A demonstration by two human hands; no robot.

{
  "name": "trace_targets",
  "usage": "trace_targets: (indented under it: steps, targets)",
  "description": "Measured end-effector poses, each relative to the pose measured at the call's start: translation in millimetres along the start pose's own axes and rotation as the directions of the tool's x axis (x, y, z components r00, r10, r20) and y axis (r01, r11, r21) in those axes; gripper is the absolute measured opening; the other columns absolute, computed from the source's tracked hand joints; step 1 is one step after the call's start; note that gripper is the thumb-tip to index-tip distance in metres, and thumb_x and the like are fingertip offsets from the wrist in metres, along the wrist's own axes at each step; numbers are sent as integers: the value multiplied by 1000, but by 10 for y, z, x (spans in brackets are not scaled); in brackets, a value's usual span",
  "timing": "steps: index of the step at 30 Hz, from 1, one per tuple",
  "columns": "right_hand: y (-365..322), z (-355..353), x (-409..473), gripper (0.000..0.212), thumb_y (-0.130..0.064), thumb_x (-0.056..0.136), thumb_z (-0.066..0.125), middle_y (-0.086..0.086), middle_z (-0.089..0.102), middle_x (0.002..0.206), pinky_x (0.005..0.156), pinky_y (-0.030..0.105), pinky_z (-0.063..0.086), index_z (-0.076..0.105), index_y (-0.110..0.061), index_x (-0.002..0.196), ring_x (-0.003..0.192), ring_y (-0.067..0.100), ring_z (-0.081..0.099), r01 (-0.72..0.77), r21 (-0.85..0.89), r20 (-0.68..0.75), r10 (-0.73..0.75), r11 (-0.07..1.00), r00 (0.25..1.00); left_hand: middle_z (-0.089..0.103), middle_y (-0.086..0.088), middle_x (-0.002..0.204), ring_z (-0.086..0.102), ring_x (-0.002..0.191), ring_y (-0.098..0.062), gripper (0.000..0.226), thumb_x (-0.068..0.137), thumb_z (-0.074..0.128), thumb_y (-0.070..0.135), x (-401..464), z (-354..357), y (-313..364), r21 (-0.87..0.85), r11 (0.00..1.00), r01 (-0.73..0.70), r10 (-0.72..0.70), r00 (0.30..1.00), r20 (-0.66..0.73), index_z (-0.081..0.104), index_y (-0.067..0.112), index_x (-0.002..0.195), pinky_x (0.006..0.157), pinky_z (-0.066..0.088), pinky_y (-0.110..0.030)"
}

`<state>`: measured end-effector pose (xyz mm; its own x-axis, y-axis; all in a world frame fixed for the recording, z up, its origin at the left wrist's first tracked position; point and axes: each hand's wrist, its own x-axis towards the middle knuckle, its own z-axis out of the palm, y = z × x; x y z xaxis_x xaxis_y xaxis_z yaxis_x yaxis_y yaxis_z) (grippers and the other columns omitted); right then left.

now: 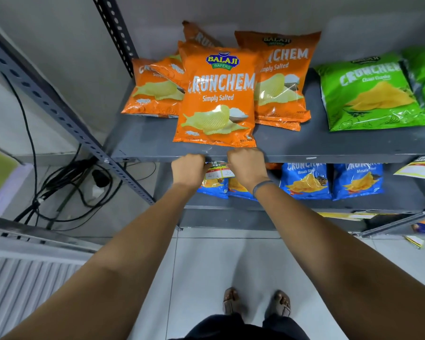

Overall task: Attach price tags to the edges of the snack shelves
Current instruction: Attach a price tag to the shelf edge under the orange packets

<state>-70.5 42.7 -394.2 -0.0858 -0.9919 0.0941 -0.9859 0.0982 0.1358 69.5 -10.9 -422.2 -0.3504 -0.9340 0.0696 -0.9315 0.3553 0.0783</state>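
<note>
Both hands are working at the front lip of the grey metal upper shelf, just below the orange Simply Salted crisp bag. The left hand is curling closed on the left end of the small white, red and yellow paper price tag, and the right hand is pinching its right end, so the tag is sitting between the two fists with only its middle showing. Its long axis is running left to right, parallel to the shelf edge, and it is lying directly under that edge, touching or nearly touching it; exactly how it is fixed is hidden by the knuckles. Neither hand is nearer than the other: each is holding one end. The coming move probably turns on pressing the tag's top strip up and flat against the lip, keeping it level. Blue Masala crisp bags are lying on the lower shelf behind the tag.
</note>
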Motion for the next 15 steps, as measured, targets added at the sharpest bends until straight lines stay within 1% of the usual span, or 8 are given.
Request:
trace_targets:
  steps: [2,3,5,7,9,11,13,15]
  targets:
    - [0,-15,-3,39,-19,30,86,-4,48,31,39,9,27,47,-18,36,29,14,36,2,26,-2,-2,1000,1000,73,-11,83,68,79,-35,21,92,55,37,-10,-9,-1,5,1000,-12,12,1000,-1,71,23,93,58,37,-25]
    - [-5,-32,-21,35,-15,38,85,-2,55,36,41,12,27,50,-18,39,32,16,38,-6,43,4,6,999,1000,73,-11,82,68,78,-35,22,93,55,36,-11,-23,-2,5,1000,-19,19,1000,-7,71,22,92,57,37,-25]
    - [14,-5,-5,18,-7,68,72,6,67,61,50,21,35,58,-14,58,51,24,55,-6,143,43,0,990,999,72,-10,81,67,77,-34,25,93,53,37,2,-64,-9,7,1000,-30,30,999,-19,70,19,89,56,35,-25]
    - [59,47,24,15,-3,84,54,10,62,73,58,28,41,57,-10,70,68,30,60,-41,273,26,35,961,999,71,-10,81,66,76,-33,28,94,52,37,22,-110,-8,23,999,-37,37,999,-24,69,16,87,55,31,-25]
    - [79,23,7,20,-3,85,50,8,51,70,59,29,41,47,-12,68,71,31,60,-71,320,8,73,945,997,71,-9,82,66,77,-31,28,94,51,37,37,-139,4,48,998,-52,54,998,-30,68,16,88,54,29,-25]
    - [86,15,-4,20,-2,85,49,9,51,70,60,30,43,44,-12,68,74,33,63,-74,347,-6,82,935,997,71,-8,81,65,77,-30,29,94,52,38,42,-155,19,53,997,-60,61,998,-28,68,15,86,54,29,-24]
    - [95,7,2,17,-3,85,49,14,63,76,63,31,46,53,-10,70,78,35,65,-77,356,15,77,931,997,68,-7,74,64,72,-29,33,92,54,42,40,-166,36,53,997,-55,56,998,-25,66,14,78,52,29,-23]
    - [106,-4,28,14,-6,86,51,15,69,85,65,32,49,62,-7,78,81,36,65,-82,368,36,74,926,997,58,-3,65,59,65,-25,37,89,55,48,40,-181,64,79,995,-53,55,998,-27,64,16,74,47,24,-20]
